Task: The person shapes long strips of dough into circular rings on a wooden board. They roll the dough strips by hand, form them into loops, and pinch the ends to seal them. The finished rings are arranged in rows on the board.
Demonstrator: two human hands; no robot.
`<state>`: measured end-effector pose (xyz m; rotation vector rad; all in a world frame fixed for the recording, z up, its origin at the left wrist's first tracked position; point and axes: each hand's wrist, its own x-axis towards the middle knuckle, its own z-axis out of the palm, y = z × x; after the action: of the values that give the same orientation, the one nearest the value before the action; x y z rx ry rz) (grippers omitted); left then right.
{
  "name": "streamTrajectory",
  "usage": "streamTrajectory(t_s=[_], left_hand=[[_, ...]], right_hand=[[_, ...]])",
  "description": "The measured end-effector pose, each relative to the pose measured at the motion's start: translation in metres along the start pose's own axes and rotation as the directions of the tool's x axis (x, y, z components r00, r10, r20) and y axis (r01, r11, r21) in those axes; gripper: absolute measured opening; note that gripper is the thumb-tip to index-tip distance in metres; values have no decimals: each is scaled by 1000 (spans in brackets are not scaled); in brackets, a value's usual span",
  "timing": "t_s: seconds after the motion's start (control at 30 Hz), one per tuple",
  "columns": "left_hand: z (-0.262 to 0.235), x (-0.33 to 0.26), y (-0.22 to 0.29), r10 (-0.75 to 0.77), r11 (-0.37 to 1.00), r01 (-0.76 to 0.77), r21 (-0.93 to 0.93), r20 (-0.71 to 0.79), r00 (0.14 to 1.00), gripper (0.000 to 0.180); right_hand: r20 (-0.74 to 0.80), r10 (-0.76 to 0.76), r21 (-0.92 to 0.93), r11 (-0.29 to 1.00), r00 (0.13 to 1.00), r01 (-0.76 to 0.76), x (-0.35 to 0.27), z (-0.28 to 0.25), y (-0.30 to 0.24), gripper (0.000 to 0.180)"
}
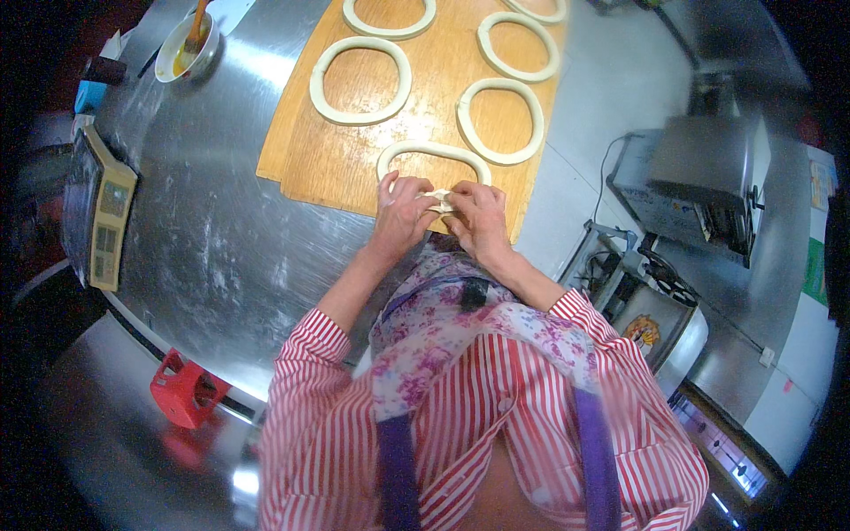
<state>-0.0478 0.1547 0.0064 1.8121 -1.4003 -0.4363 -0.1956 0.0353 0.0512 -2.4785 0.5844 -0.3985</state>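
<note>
A pale dough ring lies at the near end of a wooden board. My left hand pinches the near side of this ring, and my right hand pinches it just to the right. Between my fingertips the dough looks flattened where the two ends meet; my fingers partly hide that spot. Other dough rings lie farther up the board: one at the left, one at the right, and several beyond them.
Under the board is a floury steel table. A white bowl with a wooden-handled brush stands far left. A scale sits at the left edge, near a red plastic stool. Metal equipment stands at the right.
</note>
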Motion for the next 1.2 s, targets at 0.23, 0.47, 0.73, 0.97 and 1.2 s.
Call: streamTrajectory(t_s=[0.23,0.47,0.73,0.97,1.2], left_hand=[[-7,1,3,-54,992,47,-114,-58,997,45],[-6,12,1,-62,982,63,-176,15,998,54],[-7,24,5,-34,979,59,-196,128,991,43],[14,21,4,-2,992,1,-123,-5,1000,23],[4,7,17,271,963,-270,19,-48,961,22]], right_hand=[[-76,-68,-27,997,995,66,1,18,3,27],[-93,-181,-104,980,979,171,-3,19,4,25],[192,-238,-327,899,952,290,-30,9,8,44],[2,0,-121,993,1000,0,-31,-27,22,42],[-67,559,-86,822,826,-563,20,-28,27,42]])
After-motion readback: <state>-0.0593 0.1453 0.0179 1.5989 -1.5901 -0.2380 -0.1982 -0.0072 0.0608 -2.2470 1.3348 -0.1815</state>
